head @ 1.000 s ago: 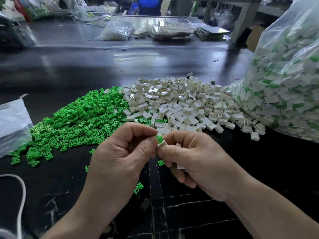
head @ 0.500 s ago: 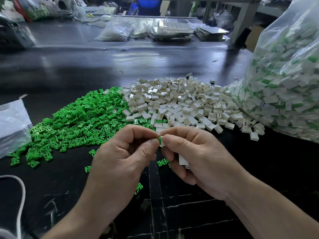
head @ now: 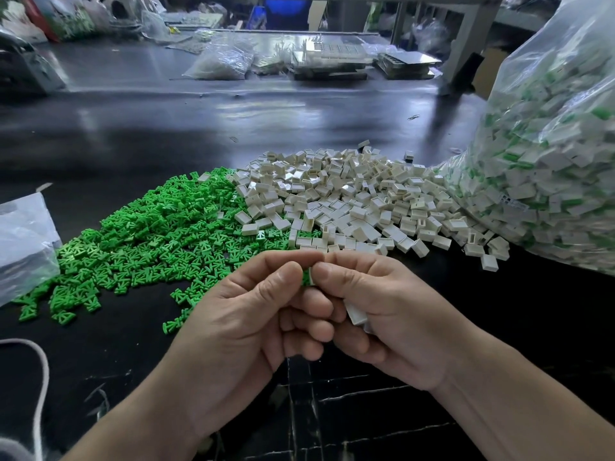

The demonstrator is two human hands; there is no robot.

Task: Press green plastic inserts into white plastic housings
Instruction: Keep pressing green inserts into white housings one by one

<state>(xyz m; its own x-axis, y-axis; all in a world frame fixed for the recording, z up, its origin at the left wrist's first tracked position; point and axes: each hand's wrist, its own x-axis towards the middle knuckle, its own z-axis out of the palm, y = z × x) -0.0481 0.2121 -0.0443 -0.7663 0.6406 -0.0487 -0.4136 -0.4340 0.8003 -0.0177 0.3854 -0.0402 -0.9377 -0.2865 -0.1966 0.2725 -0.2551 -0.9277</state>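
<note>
My left hand (head: 253,324) and my right hand (head: 382,314) meet fingertip to fingertip low in the middle. Between the two thumbs sits a white housing (head: 312,276) with a green insert (head: 305,277) at its left side; the left thumb and forefinger pinch the insert, the right thumb and forefinger pinch the housing. More spare white housings (head: 356,316) lie tucked under the right hand's curled fingers. Behind the hands spreads a heap of green inserts (head: 156,234), and to its right a heap of white housings (head: 349,201).
A big clear bag (head: 549,154) of assembled white-and-green parts stands at the right. A smaller clear bag (head: 23,237) lies at the left edge, a white cord (head: 41,367) at the lower left. Bags and trays (head: 326,58) crowd the far end of the dark table.
Both hands have drawn closer together and the fingertips now press together; the green insert shows less between the thumbs. The left fingers have curled under against the right hand.
</note>
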